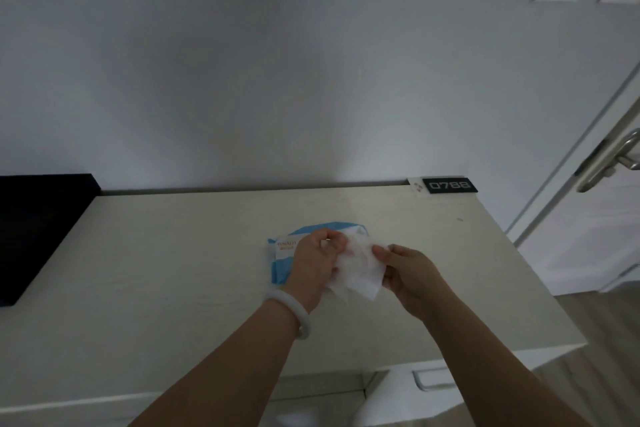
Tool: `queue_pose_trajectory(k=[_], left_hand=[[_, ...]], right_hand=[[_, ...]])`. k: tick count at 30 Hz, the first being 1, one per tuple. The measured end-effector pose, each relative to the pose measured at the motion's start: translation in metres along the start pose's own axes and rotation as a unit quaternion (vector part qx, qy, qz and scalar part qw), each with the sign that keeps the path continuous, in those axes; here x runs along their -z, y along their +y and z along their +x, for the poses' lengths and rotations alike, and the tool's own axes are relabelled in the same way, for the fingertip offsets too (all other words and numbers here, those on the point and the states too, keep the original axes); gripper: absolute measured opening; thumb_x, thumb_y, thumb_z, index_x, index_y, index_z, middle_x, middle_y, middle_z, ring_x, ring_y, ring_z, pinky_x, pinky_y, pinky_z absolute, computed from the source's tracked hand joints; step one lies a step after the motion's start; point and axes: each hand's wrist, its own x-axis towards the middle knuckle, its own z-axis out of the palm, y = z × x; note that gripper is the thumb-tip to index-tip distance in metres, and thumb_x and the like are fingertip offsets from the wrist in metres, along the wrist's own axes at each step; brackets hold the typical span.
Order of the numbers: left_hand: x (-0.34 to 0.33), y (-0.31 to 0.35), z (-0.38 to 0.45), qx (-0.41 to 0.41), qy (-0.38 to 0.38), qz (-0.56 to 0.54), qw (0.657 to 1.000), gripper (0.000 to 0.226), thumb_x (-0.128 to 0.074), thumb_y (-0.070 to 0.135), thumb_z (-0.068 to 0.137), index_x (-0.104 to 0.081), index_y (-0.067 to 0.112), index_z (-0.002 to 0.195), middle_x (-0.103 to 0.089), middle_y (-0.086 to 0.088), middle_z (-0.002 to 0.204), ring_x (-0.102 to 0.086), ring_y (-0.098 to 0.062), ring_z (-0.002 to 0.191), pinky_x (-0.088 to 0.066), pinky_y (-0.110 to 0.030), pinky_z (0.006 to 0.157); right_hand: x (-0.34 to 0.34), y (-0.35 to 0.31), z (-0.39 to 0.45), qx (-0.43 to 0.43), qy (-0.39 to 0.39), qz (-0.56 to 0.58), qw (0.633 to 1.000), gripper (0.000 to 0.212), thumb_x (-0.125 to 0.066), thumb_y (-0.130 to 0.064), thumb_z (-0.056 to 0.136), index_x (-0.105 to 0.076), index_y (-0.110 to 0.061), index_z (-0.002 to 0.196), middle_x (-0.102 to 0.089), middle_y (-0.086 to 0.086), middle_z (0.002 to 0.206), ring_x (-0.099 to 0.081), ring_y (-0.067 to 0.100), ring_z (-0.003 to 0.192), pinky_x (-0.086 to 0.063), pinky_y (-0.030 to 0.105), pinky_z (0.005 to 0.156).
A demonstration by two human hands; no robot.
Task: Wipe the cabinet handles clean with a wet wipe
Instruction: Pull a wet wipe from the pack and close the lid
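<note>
White drawer fronts sit nearest, below the forearms, and one recessed metal cabinet handle (pixel 429 380) shows under the right arm: a shallow rectangular pull, smooth, with hard edges and inside corners. No wiping has begun on it.

Above that, the pale bangle (pixel 290 310) rings the left wrist, round and glossy.

Both hands work over the counter (pixel 166 270), a matte off-white top with faint grain. Left hand (pixel 313 262) pinches one edge of the wet wipe (pixel 356 269), right hand (pixel 405 274) pinches the opposite edge, with the wipe stretched between them. Wipe is thin, limp, crumpled and slightly translucent.

Likely step: opening the sheet out. To do it well, pull the edges apart gently so the thin sheet does not tear, then fold it into a pad that a finger can push into the recess of the pull.

Just beyond the left hand lies the blue and white wipe pack (pixel 282 255), soft crinkly plastic, partly hidden by the hands.

Farther left, a flat black slab (pixel 38 229). Far right at the wall, a black number plate (pixel 449 185), then a brushed metal door lever (pixel 613 159).
</note>
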Motion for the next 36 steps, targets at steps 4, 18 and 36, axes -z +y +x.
queue_pose_trajectory(k=[4, 18, 36], left_hand=[[0.000, -0.001, 0.005, -0.015, 0.014, 0.036, 0.999, 0.013, -0.061, 0.022, 0.095, -0.064, 0.016, 0.085, -0.063, 0.002, 0.077, -0.057, -0.012, 0.070, -0.047, -0.019, 0.058], [-0.010, -0.002, 0.014, 0.065, -0.058, 0.011, 0.996, 0.019, -0.058, 0.025, 0.097, -0.069, 0.010, 0.101, -0.070, -0.014, 0.098, -0.067, -0.028, 0.086, -0.058, -0.046, 0.081], [-0.004, -0.015, 0.029, 0.068, -0.016, 0.066, 0.995, 0.023, -0.066, 0.025, 0.093, -0.072, 0.007, 0.105, -0.069, -0.008, 0.090, -0.060, -0.019, 0.070, -0.050, -0.020, 0.051]], right_hand=[[0.001, -0.001, -0.001, 0.007, 0.029, -0.011, 1.000, 0.013, -0.060, -0.007, 0.091, -0.060, 0.003, 0.084, -0.067, 0.022, 0.086, -0.065, 0.029, 0.076, -0.055, 0.036, 0.066], [-0.028, 0.018, -0.011, 0.014, 0.044, -0.078, 0.996, 0.025, -0.062, -0.023, 0.093, -0.065, -0.004, 0.109, -0.072, 0.016, 0.102, -0.070, 0.029, 0.092, -0.058, 0.034, 0.073], [0.023, 0.013, -0.008, -0.038, 0.130, 0.263, 0.955, 0.025, -0.039, -0.007, 0.099, -0.058, 0.001, 0.085, -0.071, 0.019, 0.067, -0.071, 0.025, 0.057, -0.057, 0.033, 0.047]])
